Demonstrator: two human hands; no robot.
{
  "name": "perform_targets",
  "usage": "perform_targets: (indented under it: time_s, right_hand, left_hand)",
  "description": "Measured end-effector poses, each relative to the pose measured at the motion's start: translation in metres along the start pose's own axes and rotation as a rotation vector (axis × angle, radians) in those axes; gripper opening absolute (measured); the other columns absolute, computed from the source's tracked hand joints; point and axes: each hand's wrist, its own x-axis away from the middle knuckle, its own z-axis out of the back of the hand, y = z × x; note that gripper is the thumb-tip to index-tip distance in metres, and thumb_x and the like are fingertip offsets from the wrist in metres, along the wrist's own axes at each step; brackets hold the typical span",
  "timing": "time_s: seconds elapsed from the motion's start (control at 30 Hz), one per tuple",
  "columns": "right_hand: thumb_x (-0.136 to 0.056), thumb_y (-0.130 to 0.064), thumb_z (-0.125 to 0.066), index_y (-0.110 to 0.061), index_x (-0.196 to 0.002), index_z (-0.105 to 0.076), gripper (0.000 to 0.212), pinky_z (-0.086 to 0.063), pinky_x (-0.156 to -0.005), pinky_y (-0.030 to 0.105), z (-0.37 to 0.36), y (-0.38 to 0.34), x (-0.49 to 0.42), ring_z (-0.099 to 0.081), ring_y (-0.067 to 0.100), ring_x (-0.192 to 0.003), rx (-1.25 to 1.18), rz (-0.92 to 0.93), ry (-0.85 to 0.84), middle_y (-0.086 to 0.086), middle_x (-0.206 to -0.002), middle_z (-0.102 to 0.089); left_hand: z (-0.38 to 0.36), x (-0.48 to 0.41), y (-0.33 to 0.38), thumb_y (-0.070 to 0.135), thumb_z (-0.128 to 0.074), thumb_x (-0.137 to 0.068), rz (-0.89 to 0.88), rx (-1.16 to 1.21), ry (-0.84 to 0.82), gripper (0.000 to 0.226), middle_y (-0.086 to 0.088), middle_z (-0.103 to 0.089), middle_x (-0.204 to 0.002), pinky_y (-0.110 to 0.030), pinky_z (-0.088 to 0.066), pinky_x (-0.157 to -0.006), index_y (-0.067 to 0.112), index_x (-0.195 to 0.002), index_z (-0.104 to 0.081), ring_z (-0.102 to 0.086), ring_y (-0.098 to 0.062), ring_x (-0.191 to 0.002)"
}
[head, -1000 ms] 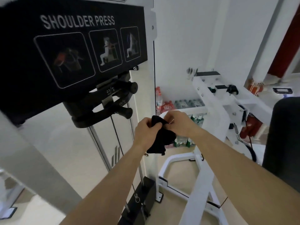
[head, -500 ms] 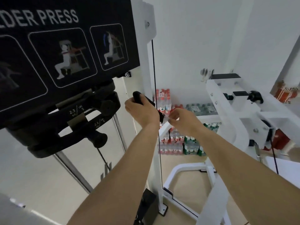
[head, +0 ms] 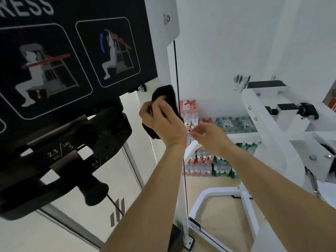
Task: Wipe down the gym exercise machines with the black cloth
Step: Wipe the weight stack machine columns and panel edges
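- While the left hand [head: 163,122] grips the black cloth [head: 166,93] against the shoulder press machine's white upright [head: 171,70], wiping looks barely begun.
- The right hand [head: 211,137] hangs loosely curled, empty; the neighbouring white frame [head: 263,113] likely awaits.

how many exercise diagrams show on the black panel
2 whole on the black panel: left diagram, right diagram. A third's corner shows at the frame's left edge; more may be hidden.

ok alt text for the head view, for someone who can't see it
A person's left hand grips a black cloth against a gym machine's white upright, just below its black instruction placard. The right hand hovers beside it, fingers loosely curled, holding nothing. Packs of bottled water are stacked by the wall.
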Motion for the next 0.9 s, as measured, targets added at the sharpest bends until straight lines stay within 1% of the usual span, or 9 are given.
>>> perform_targets:
  time_s: [0.1,0.27,0.33,0.47,0.57,0.7,0.77,0.87,0.9]
  right_hand:
    - [-0.099,-0.03,-0.053,-0.021,-0.107,-0.071,0.021,-0.05,-0.083,0.031,-0.003,-0.009,-0.01,-0.063,0.012,-0.096,0.041,0.043,-0.016,-0.009,-0.106,-0.069]
    - [-0.098,-0.029,-0.055,-0.02,-0.11,-0.07,0.021,-0.051,-0.083,0.033,-0.001,-0.016,-0.02,-0.064,0.015,-0.096,0.075,0.053,-0.016,-0.005,-0.107,-0.071]
    - [-0.099,-0.029,-0.055,-0.02,-0.11,-0.069,0.02,-0.05,-0.08,0.032,0.0,-0.015,-0.02,-0.064,0.016,-0.095,0.073,0.053,-0.014,-0.004,-0.106,-0.07]
    - [-0.1,-0.029,-0.053,-0.021,-0.116,-0.068,0.022,-0.044,-0.084,0.026,0.001,-0.01,-0.017,-0.061,0.012,-0.099,0.047,0.047,-0.06,-0.008,-0.109,-0.067]
    - [-0.102,-0.028,-0.052,-0.02,-0.118,-0.066,0.023,-0.042,-0.086,0.023,0.003,-0.007,-0.015,-0.059,0.01,-0.1,0.029,0.044,-0.077,-0.009,-0.11,-0.064]
    - [-0.102,-0.028,-0.053,-0.021,-0.115,-0.065,0.019,-0.04,-0.076,0.02,0.005,-0.006,-0.017,-0.057,0.009,-0.096,-0.005,0.033,-0.042,-0.01,-0.105,-0.063]
    - [-0.102,-0.029,-0.053,-0.021,-0.115,-0.066,0.019,-0.04,-0.078,0.023,0.004,-0.005,-0.017,-0.058,0.01,-0.095,0.001,0.028,-0.05,-0.01,-0.105,-0.064]
    - [-0.102,-0.028,-0.053,-0.023,-0.11,-0.066,0.016,-0.041,-0.079,0.024,0.002,-0.003,-0.017,-0.059,0.009,-0.09,0.003,0.025,-0.072,-0.011,-0.1,-0.064]
    - [-0.102,-0.028,-0.053,-0.024,-0.107,-0.065,0.014,-0.042,-0.078,0.024,0.001,-0.001,-0.017,-0.059,0.008,-0.088,0.001,0.021,-0.077,-0.012,-0.098,-0.064]
  left_hand:
    - [-0.001,0.004,-0.001,0.018,-0.059,-0.093,-0.022,-0.083,-0.018,0.02,0.0,-0.053,-0.121,-0.032,-0.043,-0.095,0.016,-0.112,-0.066,-0.049,-0.02,-0.106]
    - [0.0,0.004,-0.005,0.004,-0.066,-0.089,0.109,0.023,-0.017,0.046,-0.01,-0.048,-0.134,-0.008,-0.039,-0.099,0.001,-0.131,-0.047,-0.051,-0.023,-0.123]
    - [0.001,0.008,-0.012,-0.002,-0.068,-0.086,0.068,0.039,-0.003,0.043,-0.016,-0.041,-0.135,-0.021,-0.046,-0.105,-0.002,-0.124,-0.047,-0.049,-0.029,-0.124]
    - [0.004,-0.009,-0.012,0.002,-0.072,-0.085,0.011,0.018,0.008,0.031,-0.016,-0.041,-0.122,-0.042,-0.052,-0.098,0.012,-0.1,-0.047,-0.051,-0.031,-0.112]
    - [0.002,-0.024,-0.009,0.009,-0.067,-0.089,-0.098,-0.025,-0.037,0.021,-0.014,-0.049,-0.117,-0.046,-0.05,-0.096,0.005,-0.104,-0.053,-0.054,-0.03,-0.109]
    - [0.0,-0.013,-0.015,0.015,-0.064,-0.093,-0.118,-0.151,-0.002,0.03,-0.009,-0.059,-0.127,-0.046,-0.045,-0.102,0.005,-0.121,-0.057,-0.052,-0.029,-0.12]
    - [0.001,-0.004,-0.015,0.016,-0.064,-0.093,-0.033,-0.166,0.009,0.04,-0.005,-0.058,-0.135,-0.039,-0.043,-0.108,0.009,-0.131,-0.054,-0.05,-0.026,-0.127]
    - [-0.001,0.0,-0.009,0.019,-0.061,-0.097,0.112,-0.073,-0.044,0.058,-0.004,-0.046,-0.15,-0.009,-0.034,-0.106,0.009,-0.149,-0.038,-0.044,-0.022,-0.138]
    - [-0.002,-0.001,-0.009,0.022,-0.059,-0.098,0.129,-0.081,-0.076,0.064,-0.006,-0.038,-0.156,-0.007,-0.029,-0.107,0.009,-0.154,-0.031,-0.038,-0.023,-0.143]
